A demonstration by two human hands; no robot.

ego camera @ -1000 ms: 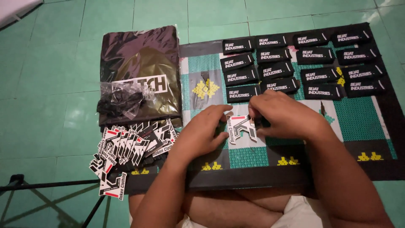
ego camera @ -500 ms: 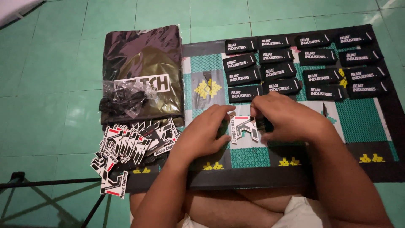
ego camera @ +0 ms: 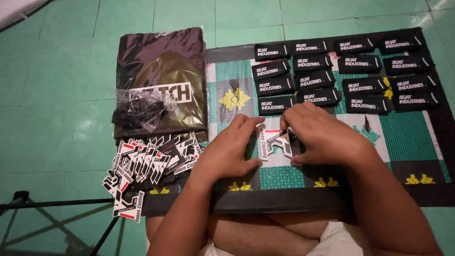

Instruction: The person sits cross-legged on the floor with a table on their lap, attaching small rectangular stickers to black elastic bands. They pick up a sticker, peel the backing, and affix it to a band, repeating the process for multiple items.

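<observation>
I see a green tiled floor [ego camera: 57,95] under a patterned mat [ego camera: 407,137] (green, black and white squares). Near the mat's middle, my left hand [ego camera: 227,151] and right hand [ego camera: 322,135] pinch a white, black and red sticker [ego camera: 274,142] between closed fingertips. Black labels [ego camera: 332,71] lie in rows far right; a sticker pile [ego camera: 147,163] and bagged dark garment [ego camera: 163,80] sit left.

Mat on the floor, tags and cards spread over it

A mat [ego camera: 417,142] fills the right of the frame; rows of cloth labels [ego camera: 341,71] lie along its upper part. Left of it sits a bagged shirt [ego camera: 161,71], a pile of cards [ego camera: 147,166] below it. One card [ego camera: 275,142] lies mid-mat between both hands.
</observation>
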